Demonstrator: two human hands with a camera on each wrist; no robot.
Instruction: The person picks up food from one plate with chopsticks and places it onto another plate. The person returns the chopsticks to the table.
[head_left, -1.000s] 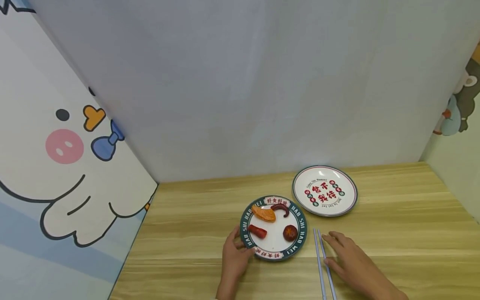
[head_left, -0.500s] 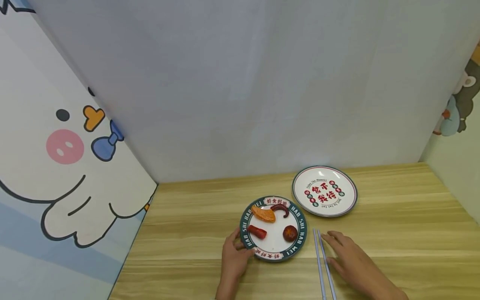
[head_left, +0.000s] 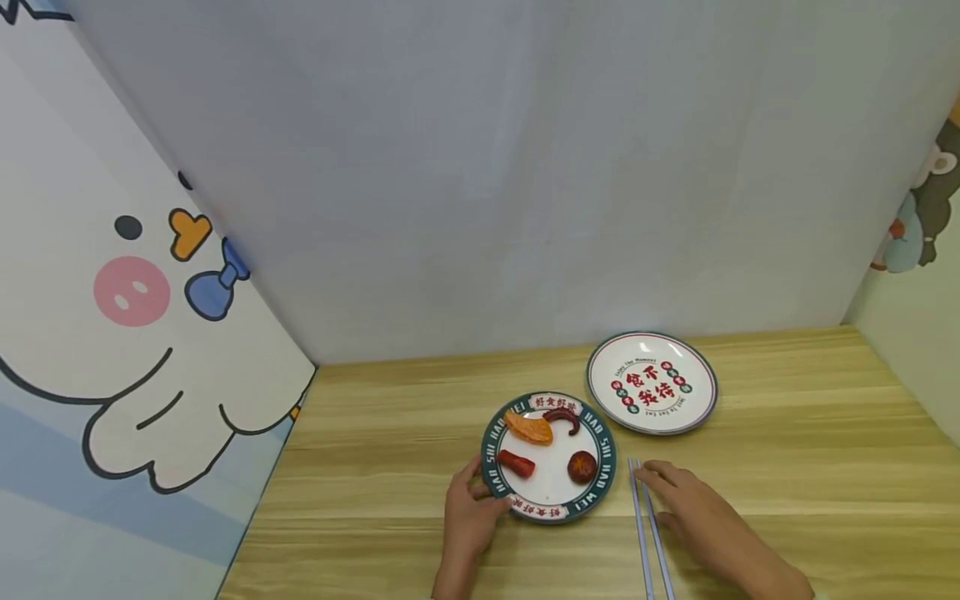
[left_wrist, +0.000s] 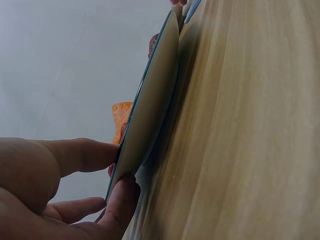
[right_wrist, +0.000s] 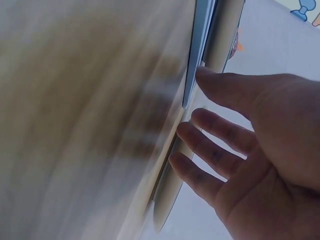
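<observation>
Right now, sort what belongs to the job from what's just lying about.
Seemingly in the job:
green-rimmed plate, pinched by left hand
food pieces on it
chopsticks, nearest right hand

Seemingly aside:
white plate, touched by neither hand
cartoon wall

The lettered plate rim [head_left: 606, 475] is green, the chopsticks [head_left: 641, 533] pale bluish.

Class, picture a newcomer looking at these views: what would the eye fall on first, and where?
Likely the green-rimmed plate, pinched at its edge by the left hand, an orange slice toward its back. Next, perhaps, the cartoon figure on the left wall, then the white plate with red characters, farther back and rightward.
</observation>
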